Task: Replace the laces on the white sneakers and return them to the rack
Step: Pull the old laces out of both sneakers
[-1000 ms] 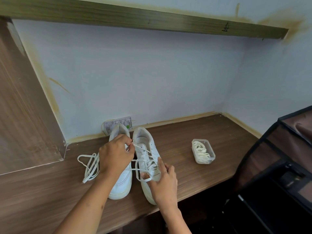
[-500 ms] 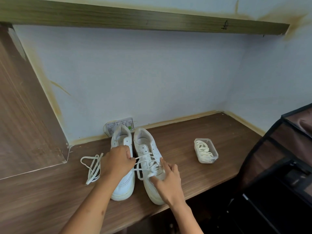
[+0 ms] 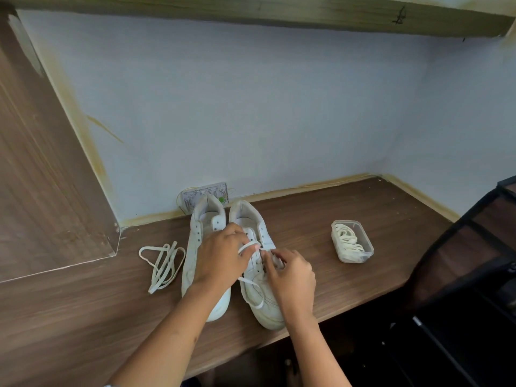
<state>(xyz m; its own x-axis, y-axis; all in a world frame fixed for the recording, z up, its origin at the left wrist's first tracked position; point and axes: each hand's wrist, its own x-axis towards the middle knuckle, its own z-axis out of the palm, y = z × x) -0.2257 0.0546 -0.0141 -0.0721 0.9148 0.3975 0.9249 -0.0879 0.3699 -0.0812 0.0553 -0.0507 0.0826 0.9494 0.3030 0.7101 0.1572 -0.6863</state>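
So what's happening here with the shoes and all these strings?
A person is working on the laces of a pair of white sneakers on a wooden desk. Both hands are on the right sneaker: the left hand pinches a loop of its lace, and the right hand picks at the eyelets. The left sneaker has no lace. One loose lace lies beside it, and more sit in a small plastic tub.
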